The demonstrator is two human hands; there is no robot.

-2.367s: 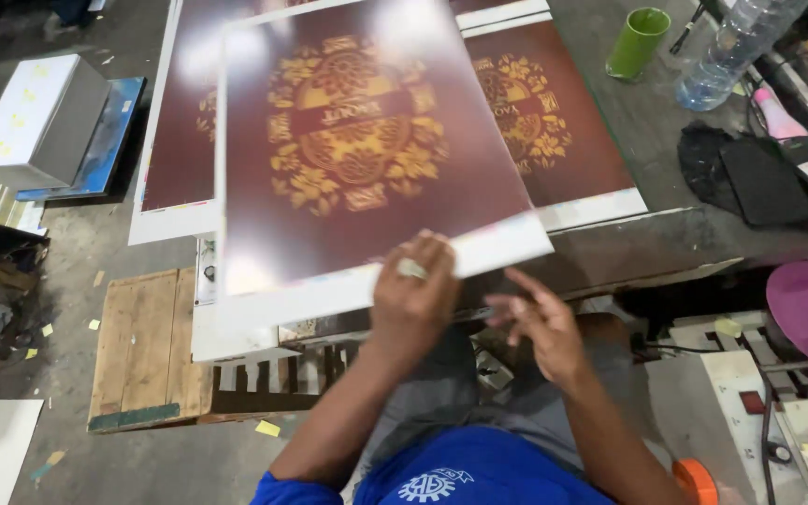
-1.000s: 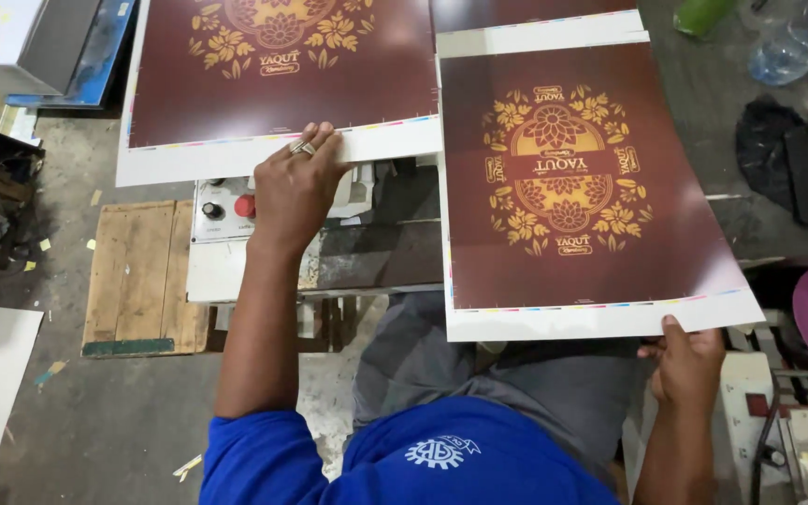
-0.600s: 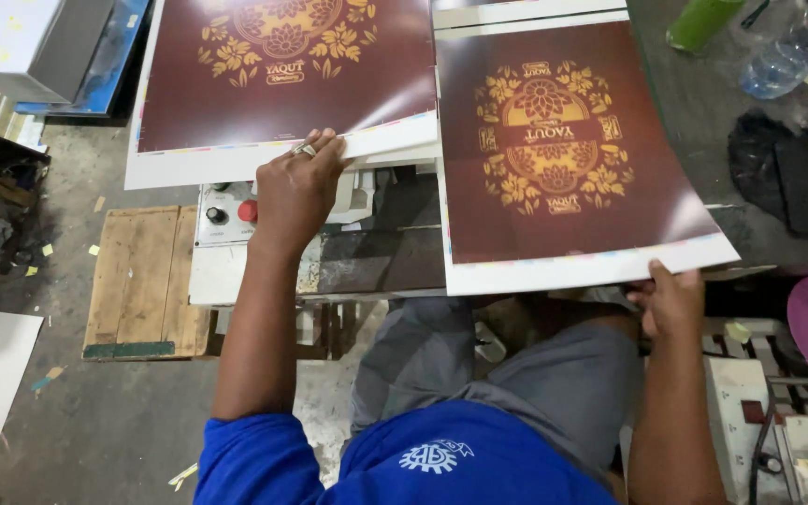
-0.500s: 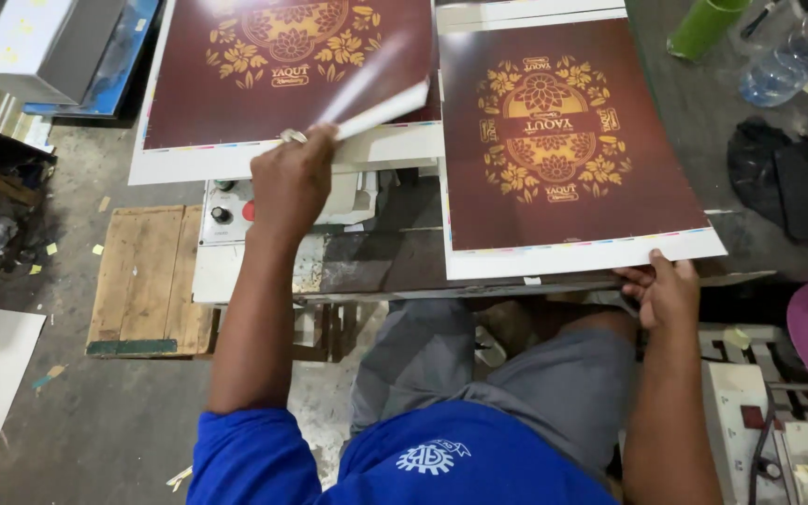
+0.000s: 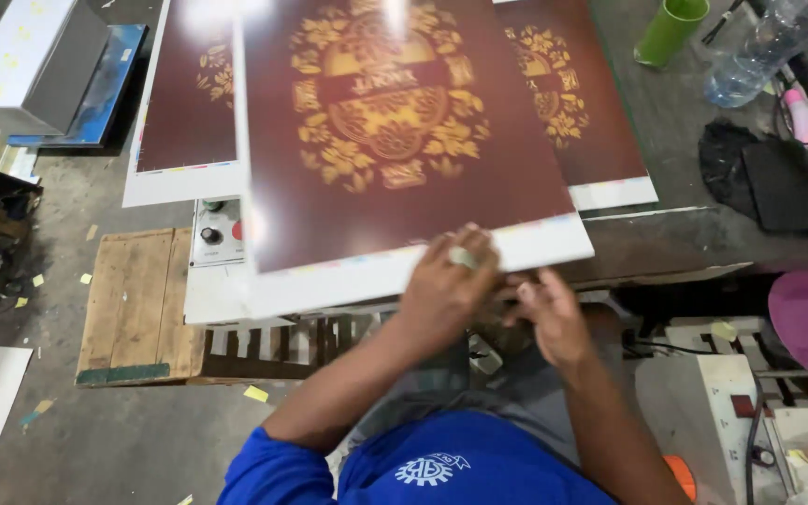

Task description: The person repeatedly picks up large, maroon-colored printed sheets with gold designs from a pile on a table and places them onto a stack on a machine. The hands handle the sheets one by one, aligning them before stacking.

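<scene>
Since half a second ago, one printed sheet (image 5: 395,150) has been lifted off the left stack and swung up toward the camera, and the right hand has left the right stack to meet it at the near edge.

That sheet, dark maroon with a gold ornamental emblem and a white border, now sits tilted in front of the chest, covering the gap between the two stacks. The left hand (image 5: 449,281) lies on its near white margin, fingers (image 5: 465,245) curled over the edge with a ring showing, thumb hidden beneath, so it pinches the sheet closed. The right hand (image 5: 549,313) is just below the same edge, fingers loosely bent and half open; whether it actually grasps the sheet cannot be told, since its fingertips lie in the sheet's shadow.

Behind the lifted sheet, the left stack (image 5: 184,112) and the right stack (image 5: 582,112) of the same prints lie flat on the grey worktable (image 5: 703,234). A control box (image 5: 212,234) with buttons peeks out under the left stack. Farther out stand a green cup (image 5: 670,30) and a clear plastic bottle (image 5: 759,47), with a wooden pallet (image 5: 137,309) on the floor to the left.
</scene>
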